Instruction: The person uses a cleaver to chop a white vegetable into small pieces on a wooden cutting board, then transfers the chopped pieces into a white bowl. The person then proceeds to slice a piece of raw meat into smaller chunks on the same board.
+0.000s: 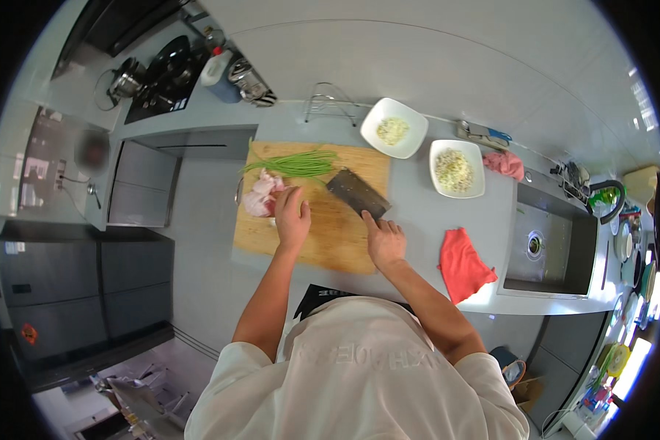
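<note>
My right hand grips the handle of a cleaver. The broad dark blade lies at a slant over the right part of a wooden cutting board, with small bits stuck to it. At the board's left, my left hand is against the right side of a piece of raw meat, pale pink with some red. Its fingertips reach the meat's edge; whether they press on it I cannot tell. A bunch of long green stalks, perhaps garlic scapes, lies along the board's far side, beyond the meat.
Two white square bowls hold chopped pale food. A wire rack stands by the wall. To the right are a red cloth, a pink cloth and a sink. A stove is at far left.
</note>
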The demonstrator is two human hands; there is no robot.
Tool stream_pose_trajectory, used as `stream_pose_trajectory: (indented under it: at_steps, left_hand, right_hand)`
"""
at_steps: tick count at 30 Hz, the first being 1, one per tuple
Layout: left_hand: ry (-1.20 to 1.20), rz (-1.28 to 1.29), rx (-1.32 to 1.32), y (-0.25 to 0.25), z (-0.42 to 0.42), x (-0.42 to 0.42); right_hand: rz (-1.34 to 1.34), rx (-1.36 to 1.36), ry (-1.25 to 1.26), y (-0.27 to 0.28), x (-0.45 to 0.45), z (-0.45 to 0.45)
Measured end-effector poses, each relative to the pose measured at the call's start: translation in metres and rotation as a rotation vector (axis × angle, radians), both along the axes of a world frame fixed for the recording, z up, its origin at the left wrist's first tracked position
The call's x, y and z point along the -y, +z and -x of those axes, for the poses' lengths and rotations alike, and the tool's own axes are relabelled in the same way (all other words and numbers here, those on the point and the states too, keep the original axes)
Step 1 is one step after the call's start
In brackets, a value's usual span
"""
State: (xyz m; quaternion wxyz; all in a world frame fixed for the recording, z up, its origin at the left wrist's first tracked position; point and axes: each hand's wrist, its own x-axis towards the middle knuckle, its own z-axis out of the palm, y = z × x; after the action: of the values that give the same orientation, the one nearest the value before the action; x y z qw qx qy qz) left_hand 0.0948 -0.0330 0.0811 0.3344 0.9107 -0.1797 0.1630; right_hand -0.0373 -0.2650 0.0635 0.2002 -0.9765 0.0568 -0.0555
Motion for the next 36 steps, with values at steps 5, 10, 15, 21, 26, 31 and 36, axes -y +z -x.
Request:
stream_pose_trajectory:
  at_steps: [5, 10, 15, 21, 26, 31, 36]
  left_hand:
    - [0.193, -0.038, 0.054, -0.009, -0.011, -0.080]
    - [0.162, -0.113, -0.149, -0.031, -0.035, -0.127]
    - [0.041, -0.108, -0.263, -0.034, -0.050, -0.141]
    - [0.018, -0.038, -0.050, -0.035, -0.070, -0.136]
    - [-0.104, 0.086, -0.001, -0.022, -0.101, -0.126]
    - [-0.127, 0.102, -0.110, -0.014, -0.124, -0.111]
    - [-0.124, 0.107, -0.143, -0.019, -0.142, -0.104]
  right_hand:
    - [0.100, -0.116, -0.153, -0.017, -0.032, -0.002]
    - [0.113, -0.189, -0.328, -0.003, -0.062, -0.010]
    - [0.209, -0.029, -0.328, 0.021, -0.099, -0.018]
    - [0.067, 0.000, -0.051, 0.022, -0.118, -0.080]
    - [0.138, -0.086, 0.086, 0.025, -0.131, -0.164]
    - [0.256, -0.102, 0.238, 0.016, -0.120, -0.228]
    - [0.206, -0.266, 0.346, 0.024, -0.122, -0.264]
